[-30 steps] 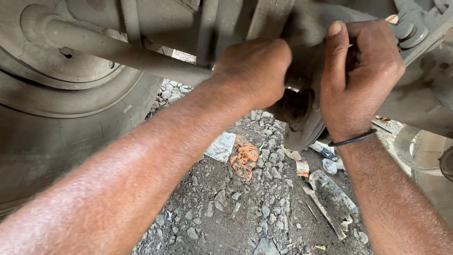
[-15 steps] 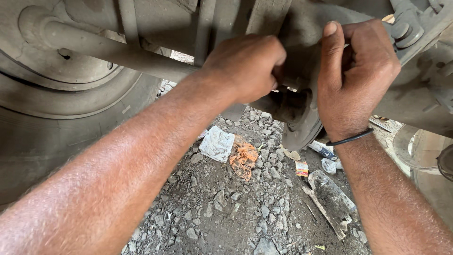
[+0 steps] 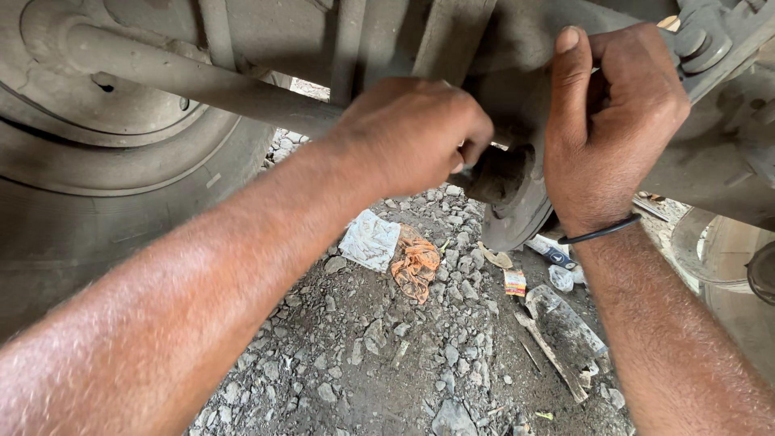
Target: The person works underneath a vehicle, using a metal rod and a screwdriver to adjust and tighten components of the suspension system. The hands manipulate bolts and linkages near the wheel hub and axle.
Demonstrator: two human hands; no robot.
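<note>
**Two hands on a hub under a vehicle**

Head view: both arms reach up under a dusty vehicle. The left hand (image 3: 416, 133) is curled into a loose fist, its grip closed, with the fingertips pressed against the near side of a round metal hub (image 3: 504, 190) that hangs from the underside. What the fingers pinch, if anything, is hidden behind the knuckles, so I cannot tell. The right hand (image 3: 609, 121) is clasped over the upper right of the same hub, thumb upright and fingers bent round the metal behind it; its grip is closed on that part. A black band (image 3: 601, 232) circles the right wrist.

A grey rod (image 3: 202, 77) runs from the wheel (image 3: 105, 169) at the left towards the left hand. A large bolt (image 3: 702, 44) sits just right of the right hand.

Below, the gravel ground (image 3: 363, 355) carries a white rag (image 3: 370, 240) touching an orange rag (image 3: 416, 265), a small wrapper (image 3: 514, 282) near them, and a flat dirty scrap (image 3: 561, 331) further right.
</note>
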